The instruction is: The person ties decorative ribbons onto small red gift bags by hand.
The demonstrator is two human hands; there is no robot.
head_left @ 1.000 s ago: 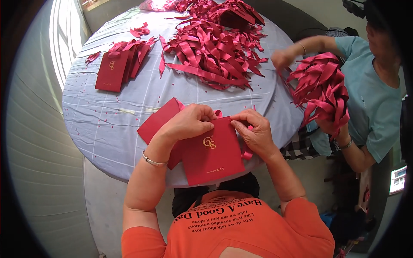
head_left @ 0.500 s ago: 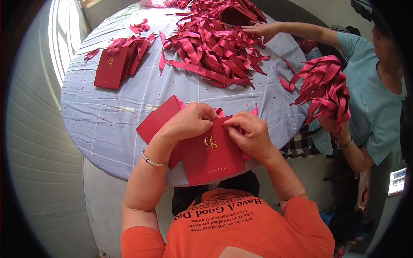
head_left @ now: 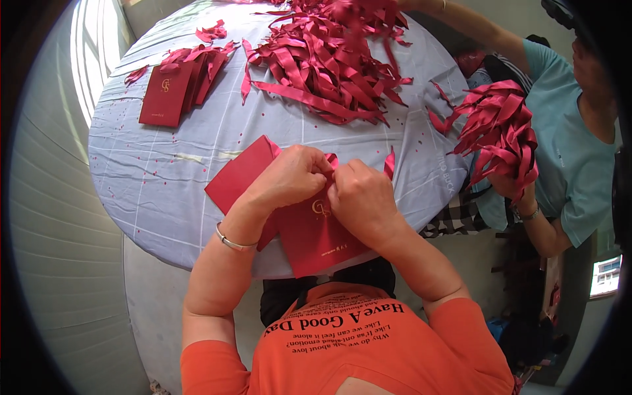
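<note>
A red paper gift bag (head_left: 315, 245) with a gold emblem lies at the near table edge, in front of my body. My left hand (head_left: 294, 176) is closed at its top edge, thumb and forefinger pinched on a pink-red ribbon (head_left: 332, 160). Close beside it, my right hand (head_left: 362, 196) is also closed at that edge, fingers bent towards the same ribbon. Its fingertips are partly hidden, and it covers part of the emblem. Another red bag (head_left: 241, 172) lies tilted under my left wrist. A loose ribbon end (head_left: 390, 164) stands up beyond my right hand.
On the round table with its grey-blue cloth (head_left: 164, 210), a large heap of red ribbons (head_left: 329, 72) lies at the far middle. Several finished-looking red bags (head_left: 162, 99) stand far left. At right, a co-worker in light blue (head_left: 573, 151) holds a ribbon bunch (head_left: 497, 131).
My right hand has moved left along the bag's top edge, close to my left hand. The co-worker's far hand has drawn back over the heap, lifting ribbons.
</note>
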